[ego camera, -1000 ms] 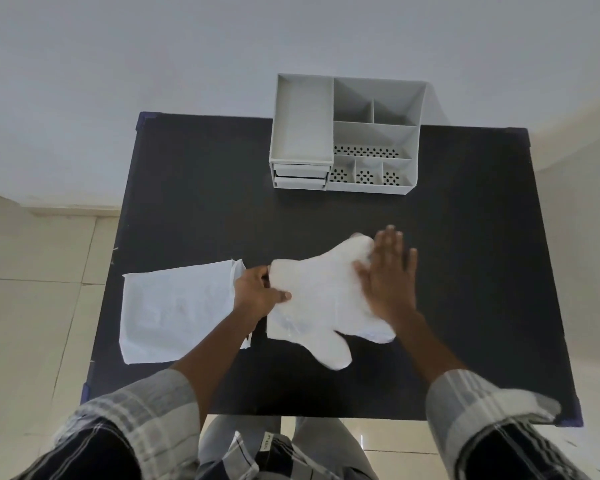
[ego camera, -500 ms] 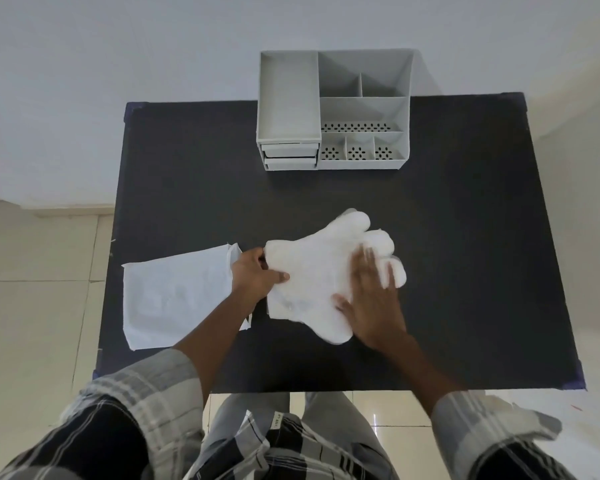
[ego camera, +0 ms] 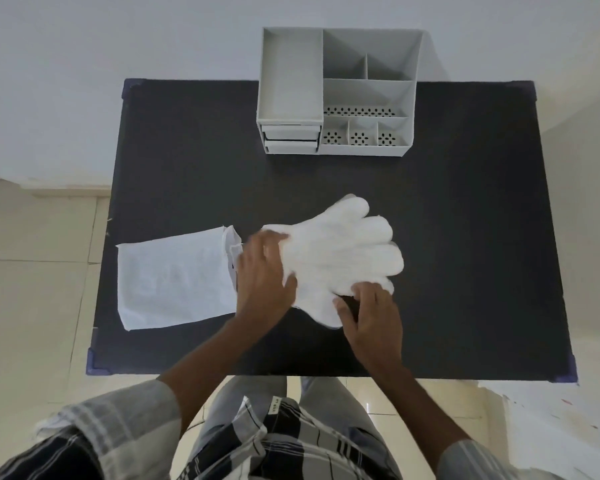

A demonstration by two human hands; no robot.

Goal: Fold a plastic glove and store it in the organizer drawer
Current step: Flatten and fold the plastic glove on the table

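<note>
A white plastic glove (ego camera: 343, 251) lies flat in the middle of the black table (ego camera: 464, 220), fingers pointing up and right. My left hand (ego camera: 262, 275) rests flat on its cuff end with fingers spread. My right hand (ego camera: 371, 317) pinches the glove's lower edge near the thumb part. The grey organizer (ego camera: 336, 91) stands at the table's far edge, its two small drawers (ego camera: 291, 138) shut at the lower left front.
A white plastic packet (ego camera: 174, 278) lies flat on the table to the left of my left hand. The table's near edge runs just above my lap. Tiled floor shows on both sides, and a pale wall behind the organizer.
My right hand slid off the glove's fingers down to its lower edge near the thumb. My left hand moved from pinching the cuff to lying flat on it. The glove's fingers are now uncovered.
</note>
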